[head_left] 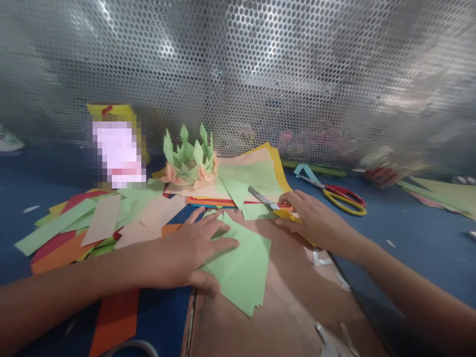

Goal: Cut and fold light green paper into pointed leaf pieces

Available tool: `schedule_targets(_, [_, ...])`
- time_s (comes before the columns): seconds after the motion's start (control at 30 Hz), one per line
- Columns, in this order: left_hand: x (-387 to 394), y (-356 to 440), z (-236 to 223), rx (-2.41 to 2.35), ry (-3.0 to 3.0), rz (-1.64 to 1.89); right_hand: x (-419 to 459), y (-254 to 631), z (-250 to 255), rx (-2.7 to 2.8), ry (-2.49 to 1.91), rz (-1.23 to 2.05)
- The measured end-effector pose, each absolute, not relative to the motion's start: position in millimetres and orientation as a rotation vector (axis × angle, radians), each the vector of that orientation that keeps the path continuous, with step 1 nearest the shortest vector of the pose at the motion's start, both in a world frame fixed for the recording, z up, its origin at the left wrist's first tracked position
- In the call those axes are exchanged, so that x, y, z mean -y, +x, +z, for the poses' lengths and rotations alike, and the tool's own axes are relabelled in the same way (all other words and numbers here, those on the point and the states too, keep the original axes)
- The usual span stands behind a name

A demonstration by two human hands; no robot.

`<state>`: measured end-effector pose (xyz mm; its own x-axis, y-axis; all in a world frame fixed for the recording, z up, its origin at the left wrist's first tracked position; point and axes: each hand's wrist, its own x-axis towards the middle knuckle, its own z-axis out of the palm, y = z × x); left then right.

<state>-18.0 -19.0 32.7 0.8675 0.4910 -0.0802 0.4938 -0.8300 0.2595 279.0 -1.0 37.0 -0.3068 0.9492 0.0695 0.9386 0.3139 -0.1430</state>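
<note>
My left hand (203,243) lies with its fingers spread on a light green sheet of paper (247,263). The sheet rests on a brown board (230,329), and its near corner has small cuts. My right hand (316,218) is closed around the handles of scissors (265,199), with red and yellow showing at the grip. The blades look together and point up and left, over pale green paper scraps. Beyond my hands a green and peach folded-paper crown shape (191,166) stands upright on a stack of coloured sheets (253,171).
Mixed paper strips (102,220) pile up at left, near a blurred-out yellow container (117,144). Second scissors (344,198) lie at right on the blue surface (401,238). White scraps (322,258) lie along the board's edge. A perforated metal panel (238,64) stands behind.
</note>
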Motion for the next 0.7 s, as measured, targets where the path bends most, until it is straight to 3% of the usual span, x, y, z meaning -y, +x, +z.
schedule_targets(0.2, [29,-11,23,-0.884,2.716,0.138,13,301,16,2.308,-1.832,0.164])
schedule_targets(0.43, [32,-12,14,-0.974,2.824,0.184,6,306,29,2.189,-1.771,0.038])
schedule_targets(0.7, [25,-16,24,-0.947,2.779,0.023,3,314,28,2.277,-1.471,0.573])
